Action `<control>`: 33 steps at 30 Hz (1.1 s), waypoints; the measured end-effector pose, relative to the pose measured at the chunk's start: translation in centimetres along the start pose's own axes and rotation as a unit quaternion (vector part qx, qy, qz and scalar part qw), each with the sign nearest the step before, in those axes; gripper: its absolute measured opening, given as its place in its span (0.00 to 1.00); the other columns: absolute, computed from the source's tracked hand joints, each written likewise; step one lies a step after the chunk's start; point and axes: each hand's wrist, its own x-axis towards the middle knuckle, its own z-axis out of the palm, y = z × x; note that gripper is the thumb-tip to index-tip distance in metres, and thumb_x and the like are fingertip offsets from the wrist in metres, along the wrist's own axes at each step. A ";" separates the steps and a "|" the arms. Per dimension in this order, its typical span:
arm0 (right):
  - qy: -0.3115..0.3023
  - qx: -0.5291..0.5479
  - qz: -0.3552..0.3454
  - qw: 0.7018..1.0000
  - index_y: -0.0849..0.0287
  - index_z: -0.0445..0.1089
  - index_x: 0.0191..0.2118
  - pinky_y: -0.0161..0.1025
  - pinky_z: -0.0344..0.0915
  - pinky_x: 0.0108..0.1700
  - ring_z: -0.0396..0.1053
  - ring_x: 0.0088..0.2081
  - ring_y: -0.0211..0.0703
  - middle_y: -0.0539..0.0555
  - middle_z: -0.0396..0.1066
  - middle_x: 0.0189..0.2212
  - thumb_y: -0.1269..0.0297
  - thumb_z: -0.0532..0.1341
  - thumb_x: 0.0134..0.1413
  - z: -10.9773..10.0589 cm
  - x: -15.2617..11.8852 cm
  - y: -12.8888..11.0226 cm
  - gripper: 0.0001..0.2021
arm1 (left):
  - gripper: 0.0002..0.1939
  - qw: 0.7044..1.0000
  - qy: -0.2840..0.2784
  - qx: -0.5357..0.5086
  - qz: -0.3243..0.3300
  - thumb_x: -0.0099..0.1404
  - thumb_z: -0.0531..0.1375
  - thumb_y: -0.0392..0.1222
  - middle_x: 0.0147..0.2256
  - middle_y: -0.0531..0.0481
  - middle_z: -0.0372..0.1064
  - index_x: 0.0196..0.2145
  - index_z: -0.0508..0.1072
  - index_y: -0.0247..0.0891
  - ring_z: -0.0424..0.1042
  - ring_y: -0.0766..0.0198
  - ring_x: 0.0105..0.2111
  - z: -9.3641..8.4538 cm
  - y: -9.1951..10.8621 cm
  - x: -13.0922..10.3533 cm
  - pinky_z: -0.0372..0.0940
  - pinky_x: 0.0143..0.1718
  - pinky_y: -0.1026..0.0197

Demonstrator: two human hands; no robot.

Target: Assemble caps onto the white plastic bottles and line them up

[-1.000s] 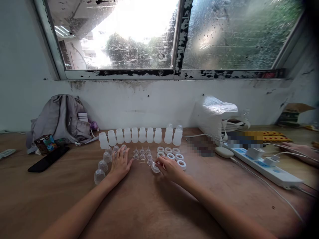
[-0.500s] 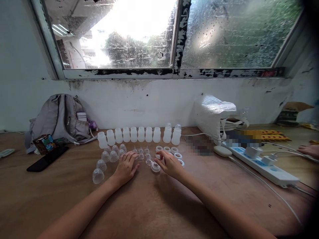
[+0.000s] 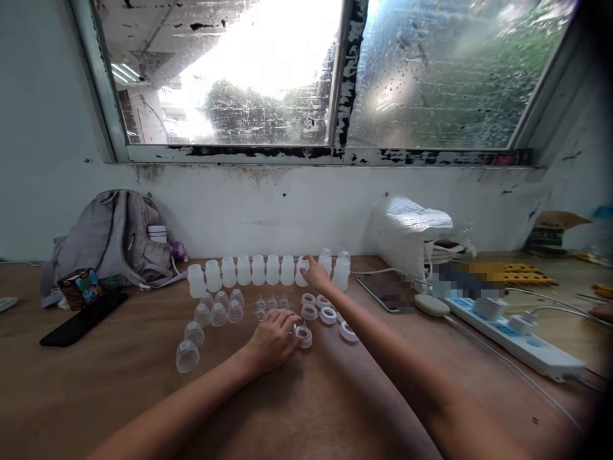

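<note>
My left hand lies low over the table, fingers curled, with its fingertips at the left edge of a white bottle ring that has a clear teat in it. More clear teats stand just behind this hand, some partly hidden by it. My right hand reaches to the back row, thumb and fingers at the upper right of a frosted baby bottle. Its forearm passes over loose white rings. Clear dome caps stand in a group on the left.
Several open bottles line the back, with two capped bottles at the right end. A backpack, small box and black phone lie left. A power strip, cables and another phone lie right.
My right hand has left the ring and moved back to a bottle in the row. My left hand has shifted right from the teats to the ring. The view has tilted slightly upward.
</note>
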 end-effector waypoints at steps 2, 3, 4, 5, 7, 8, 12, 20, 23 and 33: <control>0.010 -0.005 0.001 1.000 0.61 0.62 0.42 0.37 0.55 0.30 0.65 0.31 0.46 0.58 0.67 0.30 0.70 0.53 0.48 0.1 0.2 0.0 0.12 | 0.14 1.000 0.005 -0.016 -0.018 0.59 0.53 0.44 0.41 0.43 0.64 0.43 0.63 0.37 0.62 0.56 0.43 0.8 0.7 0.8 0.57 0.45 0.52; 0.016 -0.005 -0.002 1.000 0.61 0.63 0.40 0.36 0.55 0.30 0.65 0.30 0.45 0.57 0.67 0.29 0.70 0.53 0.48 -0.1 0.0 -0.1 0.11 | 0.12 0.999 0.005 -0.024 -0.030 0.59 0.53 0.43 0.39 0.44 0.65 0.40 0.63 0.37 0.62 0.56 0.42 1.2 1.0 1.0 0.58 0.44 0.52; 0.023 -0.005 -0.007 1.000 0.61 0.64 0.38 0.36 0.55 0.30 0.64 0.30 0.44 0.56 0.66 0.28 0.70 0.53 0.49 -0.5 -0.3 -0.2 0.09 | 0.10 0.998 0.002 -0.035 -0.044 0.59 0.53 0.42 0.37 0.45 0.65 0.38 0.64 0.37 0.63 0.57 0.40 1.5 1.2 1.1 0.59 0.43 0.53; 0.030 -0.005 -0.014 0.999 0.60 0.64 0.37 0.36 0.56 0.31 0.64 0.30 0.43 0.55 0.65 0.28 0.69 0.53 0.49 -1.0 -0.8 -0.3 0.08 | 0.07 0.997 -0.002 -0.047 -0.055 0.60 0.52 0.41 0.35 0.45 0.66 0.36 0.64 0.37 0.64 0.57 0.38 1.7 1.4 1.2 0.60 0.41 0.54; 0.047 -0.004 -0.031 0.998 0.59 0.65 0.36 0.35 0.56 0.31 0.63 0.29 0.41 0.54 0.64 0.29 0.67 0.53 0.50 -2.4 -2.2 -0.5 0.07 | 0.05 0.995 -0.012 -0.074 -0.067 0.60 0.52 0.40 0.32 0.47 0.66 0.33 0.64 0.37 0.64 0.59 0.36 1.7 1.6 1.0 0.61 0.39 0.57; 0.058 -0.001 -0.040 0.998 0.58 0.65 0.36 0.35 0.57 0.32 0.62 0.30 0.40 0.54 0.63 0.31 0.66 0.53 0.50 -3.3 -3.1 -0.5 0.07 | 0.05 0.994 -0.015 -0.087 -0.070 0.60 0.52 0.39 0.32 0.47 0.66 0.33 0.64 0.37 0.64 0.59 0.35 1.5 1.6 0.8 0.61 0.38 0.58; 0.100 0.104 -0.115 0.983 0.59 0.64 0.31 0.35 0.60 0.31 0.63 0.31 0.39 0.54 0.60 0.36 0.65 0.55 0.48 -6.0 -7.6 -0.6 0.05 | 0.06 0.986 0.017 -0.133 -0.100 0.60 0.52 0.40 0.32 0.48 0.66 0.35 0.64 0.38 0.65 0.61 0.34 0.0 1.2 -0.4 0.61 0.39 0.58; -0.019 0.207 -0.207 0.956 0.58 0.62 0.34 0.38 0.61 0.40 0.63 0.38 0.42 0.54 0.63 0.37 0.68 0.55 0.48 -5.2 -13.0 -0.8 0.05 | 0.14 0.863 0.121 -0.370 -0.322 0.59 0.52 0.50 0.28 0.51 0.66 0.34 0.64 0.36 0.67 0.65 0.28 -0.4 -0.8 -2.1 0.63 0.29 0.63; -0.057 0.230 -0.208 0.949 0.56 0.57 0.47 0.40 0.60 0.43 0.62 0.40 0.43 0.55 0.62 0.42 0.65 0.56 0.49 -4.0 -13.4 -0.7 0.18 | 0.18 0.779 0.167 -0.458 -0.395 0.56 0.53 0.55 0.24 0.52 0.65 0.28 0.64 0.34 0.66 0.67 0.24 0.0 -1.5 -2.3 0.63 0.25 0.65; -0.169 0.320 -0.166 0.917 0.58 0.46 0.55 0.40 0.63 0.42 0.65 0.40 0.43 0.56 0.64 0.41 0.64 0.61 0.44 -0.1 -14.4 0.3 0.33 | 0.18 0.653 0.214 -0.591 -0.424 0.50 0.61 0.52 0.24 0.55 0.65 0.25 0.62 0.35 0.68 0.68 0.23 -0.5 -1.5 -2.5 0.62 0.26 0.67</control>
